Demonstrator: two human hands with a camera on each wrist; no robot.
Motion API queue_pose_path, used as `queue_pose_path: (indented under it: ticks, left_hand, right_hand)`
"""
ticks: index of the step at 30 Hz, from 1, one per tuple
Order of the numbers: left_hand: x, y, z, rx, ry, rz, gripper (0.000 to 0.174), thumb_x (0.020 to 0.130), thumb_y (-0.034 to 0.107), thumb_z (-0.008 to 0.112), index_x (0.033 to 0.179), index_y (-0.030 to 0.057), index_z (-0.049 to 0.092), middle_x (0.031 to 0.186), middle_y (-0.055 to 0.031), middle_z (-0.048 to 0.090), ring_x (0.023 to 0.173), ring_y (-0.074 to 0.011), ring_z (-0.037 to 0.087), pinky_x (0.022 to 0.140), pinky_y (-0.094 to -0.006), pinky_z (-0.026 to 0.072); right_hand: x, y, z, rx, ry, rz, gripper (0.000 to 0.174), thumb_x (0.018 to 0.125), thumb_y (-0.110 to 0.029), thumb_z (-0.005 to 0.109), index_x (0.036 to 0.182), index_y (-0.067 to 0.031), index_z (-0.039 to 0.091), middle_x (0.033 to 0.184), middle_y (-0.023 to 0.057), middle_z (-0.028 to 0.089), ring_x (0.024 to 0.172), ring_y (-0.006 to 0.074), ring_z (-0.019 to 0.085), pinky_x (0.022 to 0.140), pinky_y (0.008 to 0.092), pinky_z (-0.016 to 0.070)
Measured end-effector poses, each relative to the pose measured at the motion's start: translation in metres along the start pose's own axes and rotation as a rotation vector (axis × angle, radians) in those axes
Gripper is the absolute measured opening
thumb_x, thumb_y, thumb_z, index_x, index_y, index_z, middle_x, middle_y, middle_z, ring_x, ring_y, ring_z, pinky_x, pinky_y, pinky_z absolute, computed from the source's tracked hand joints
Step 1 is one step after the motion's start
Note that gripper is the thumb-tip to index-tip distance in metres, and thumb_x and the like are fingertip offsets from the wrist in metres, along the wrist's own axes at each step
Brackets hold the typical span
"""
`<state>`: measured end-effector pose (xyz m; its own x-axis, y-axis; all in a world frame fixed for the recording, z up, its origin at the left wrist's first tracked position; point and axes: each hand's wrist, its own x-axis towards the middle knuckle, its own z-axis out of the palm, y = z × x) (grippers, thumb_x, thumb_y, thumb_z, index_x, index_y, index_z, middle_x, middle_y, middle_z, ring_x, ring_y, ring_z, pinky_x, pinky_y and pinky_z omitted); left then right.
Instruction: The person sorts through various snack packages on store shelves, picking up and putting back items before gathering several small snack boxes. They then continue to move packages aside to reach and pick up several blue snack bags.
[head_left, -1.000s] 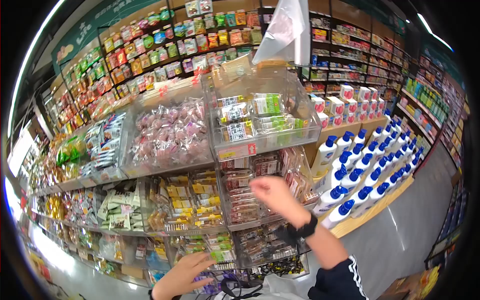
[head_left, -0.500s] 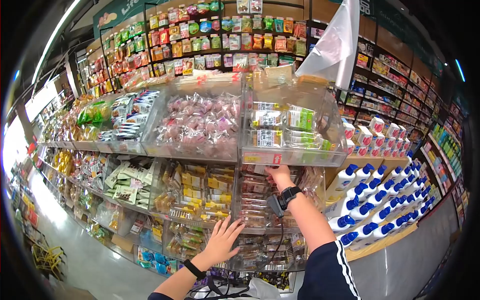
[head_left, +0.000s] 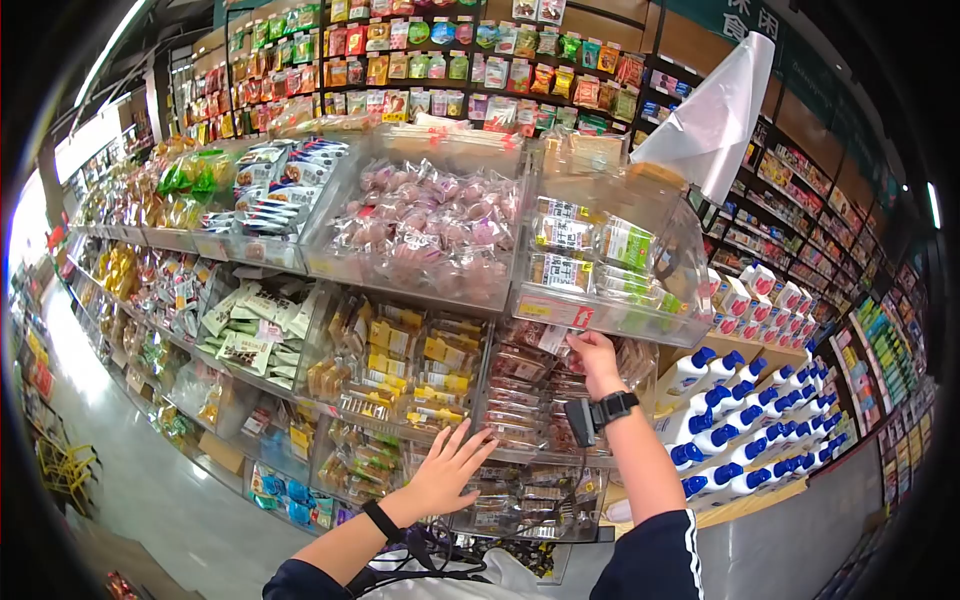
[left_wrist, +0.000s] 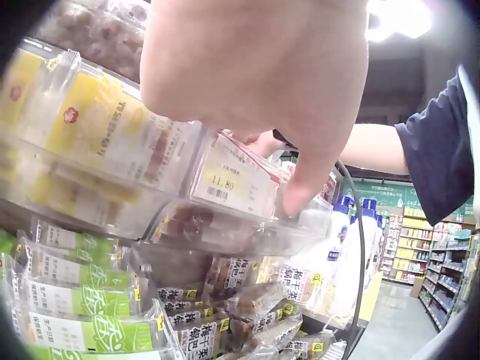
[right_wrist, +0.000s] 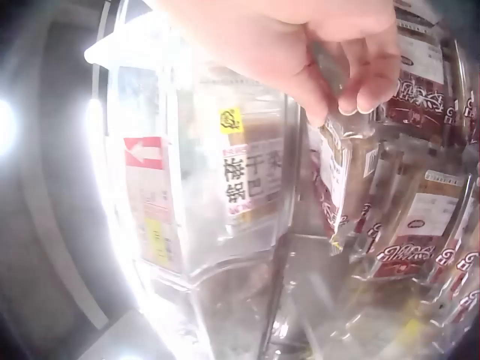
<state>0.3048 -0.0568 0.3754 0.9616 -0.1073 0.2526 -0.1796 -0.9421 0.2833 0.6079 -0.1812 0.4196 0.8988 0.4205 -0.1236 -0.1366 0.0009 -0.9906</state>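
In the right wrist view the right hand (right_wrist: pixel 300 45) pinches the end of a clear-wrapped brown snack packet (right_wrist: pixel 346 169) between thumb and fingers. More packets with dark red labels (right_wrist: pixel 420 225) lie beside it in the bin. The head view has this right hand (head_left: pixel 598 365) just under the front edge of the upper bin (head_left: pixel 600 315). The left hand (head_left: pixel 447 475), fingers spread, is at the lower bin's front edge; in the left wrist view this hand (left_wrist: pixel 262 82) is over a clear bin wall with a price card (left_wrist: pixel 232 180).
Pink-wrapped snacks (head_left: pixel 430 225) fill the upper middle bin, and yellow-labelled packets (head_left: pixel 395 360) lie left of the red ones. White bottles with blue pumps (head_left: pixel 715 430) stand at the right. A plastic bag roll (head_left: pixel 715 125) rises behind the upper bin.
The right hand has risen from in front of the lower bin to below the upper bin's edge and now pinches a packet. The left hand has moved up to the bin edge. The head view has shifted.
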Motion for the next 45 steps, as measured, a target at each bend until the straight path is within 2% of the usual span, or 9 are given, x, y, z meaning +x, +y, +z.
queue_pose_path:
  ticks: [13, 14, 18, 22, 27, 29, 37, 43, 45]
  left_hand:
    - [-0.001, -0.003, -0.003, -0.041, -0.012, 0.028, 0.089, 0.073, 0.033, 0.069, 0.145, 0.0081, 0.024, 0.150, -0.0140, 0.021, 0.139, -0.0407, 0.013, 0.110, -0.0550, 0.0113]
    - [-0.001, -0.003, -0.003, -0.038, -0.018, 0.029, 0.089, 0.072, 0.033, 0.069, 0.145, 0.0079, 0.024, 0.150, -0.0140, 0.021, 0.139, -0.0408, 0.012, 0.110, -0.0551, 0.0113]
    - [0.001, -0.003, -0.004, -0.019, -0.034, 0.021, 0.090, 0.072, 0.034, 0.070, 0.145, 0.0077, 0.024, 0.150, -0.0140, 0.020, 0.139, -0.0411, 0.012, 0.110, -0.0553, 0.0113]
    - [0.001, -0.003, -0.005, -0.012, -0.040, 0.021, 0.091, 0.071, 0.034, 0.071, 0.144, 0.0079, 0.024, 0.149, -0.0139, 0.021, 0.138, -0.0411, 0.013, 0.110, -0.0555, 0.0116]
    - [0.001, -0.002, -0.004, -0.010, -0.043, 0.028, 0.092, 0.069, 0.034, 0.072, 0.144, 0.0074, 0.025, 0.149, -0.0140, 0.022, 0.138, -0.0413, 0.014, 0.110, -0.0555, 0.0120]
    - [0.001, -0.002, -0.004, 0.007, -0.031, 0.040, 0.094, 0.068, 0.036, 0.072, 0.144, 0.0069, 0.025, 0.149, -0.0143, 0.023, 0.137, -0.0416, 0.014, 0.110, -0.0554, 0.0118]
    - [0.002, -0.001, -0.002, 0.054, -0.043, 0.026, 0.093, 0.067, 0.035, 0.073, 0.143, 0.0072, 0.027, 0.147, -0.0152, 0.024, 0.137, -0.0426, 0.016, 0.110, -0.0558, 0.0124]
    - [0.002, -0.002, -0.001, 0.044, -0.046, 0.027, 0.094, 0.068, 0.036, 0.073, 0.144, 0.0077, 0.025, 0.147, -0.0158, 0.024, 0.137, -0.0426, 0.015, 0.110, -0.0569, 0.0116]
    - [0.002, -0.002, -0.001, 0.039, -0.041, 0.028, 0.095, 0.068, 0.036, 0.073, 0.144, 0.0075, 0.025, 0.147, -0.0159, 0.024, 0.137, -0.0425, 0.015, 0.110, -0.0570, 0.0114]
  right_hand:
    - [-0.095, -0.017, -0.035, -0.220, -0.096, 0.114, 0.030, 0.079, -0.010, 0.069, 0.093, -0.0082, 0.044, 0.076, 0.0045, 0.056, 0.053, 0.0145, 0.056, 0.048, 0.0298, 0.0485]
    - [-0.096, -0.015, -0.035, -0.231, -0.133, 0.101, 0.043, 0.080, -0.008, 0.068, 0.114, -0.0061, 0.042, 0.081, 0.0037, 0.056, 0.061, 0.0160, 0.059, 0.053, 0.0280, 0.0487]
    - [-0.079, 0.006, -0.035, -0.352, -0.237, -0.083, 0.068, 0.077, -0.006, 0.071, 0.137, -0.0141, 0.042, 0.095, 0.0102, 0.063, 0.087, 0.0164, 0.059, 0.073, 0.0269, 0.0491]
    - [-0.049, 0.030, -0.018, -0.586, -0.138, -0.239, 0.035, 0.073, -0.002, 0.070, 0.108, -0.0043, 0.065, 0.101, 0.0091, 0.067, 0.091, 0.0181, 0.063, 0.080, 0.0286, 0.0491]
    - [-0.032, 0.047, 0.020, -0.850, 0.030, -0.318, 0.039, 0.068, -0.007, 0.071, 0.106, -0.0049, 0.065, 0.102, 0.0172, 0.066, 0.097, 0.0318, 0.062, 0.083, 0.0362, 0.0493]
    - [-0.036, 0.047, 0.034, -0.983, 0.127, -0.412, 0.027, 0.064, -0.007, 0.071, 0.091, -0.0060, 0.066, 0.098, 0.0174, 0.062, 0.092, 0.0369, 0.059, 0.079, 0.0411, 0.0487]
    - [-0.034, 0.043, 0.041, -0.890, 0.057, -0.380, 0.039, 0.065, -0.009, 0.075, 0.100, -0.0042, 0.057, 0.101, 0.0207, 0.059, 0.096, 0.0392, 0.057, 0.082, 0.0424, 0.0466]
    - [-0.101, -0.041, 0.008, -0.648, -0.187, -0.479, 0.038, 0.080, -0.014, 0.070, 0.113, -0.0001, 0.058, 0.105, 0.0104, 0.064, 0.096, 0.0197, 0.060, 0.084, 0.0314, 0.0472]
    - [-0.127, -0.066, -0.015, -0.563, -0.050, -0.431, 0.029, 0.080, -0.013, 0.068, 0.105, 0.0001, 0.062, 0.097, 0.0129, 0.066, 0.087, 0.0225, 0.064, 0.081, 0.0330, 0.0490]
